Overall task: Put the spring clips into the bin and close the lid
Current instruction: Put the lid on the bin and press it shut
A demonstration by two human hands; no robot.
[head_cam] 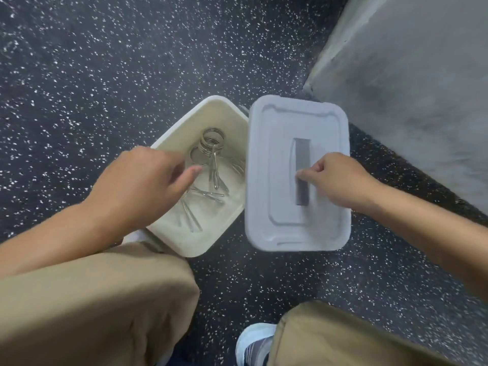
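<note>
An open cream bin [219, 112] stands on the speckled floor. Inside it lie several metal spring clips [215, 167] with round rings at their far ends. My left hand [142, 183] hovers over the bin's left rim, fingers loosely curled, thumb pointing toward the clips, with nothing visible in it. To the right of the bin lies the pale blue lid [272, 159], top side up, its left edge next to the bin's right rim. My right hand [332, 178] rests on the lid, with fingers closed on its grey handle [302, 154].
A grey wall or block [422, 88] rises at the right, close behind the lid. My knees in tan trousers [92, 299] fill the bottom of the view, with a shoe [253, 344] between them. Dark speckled floor [118, 62] surrounds the bin.
</note>
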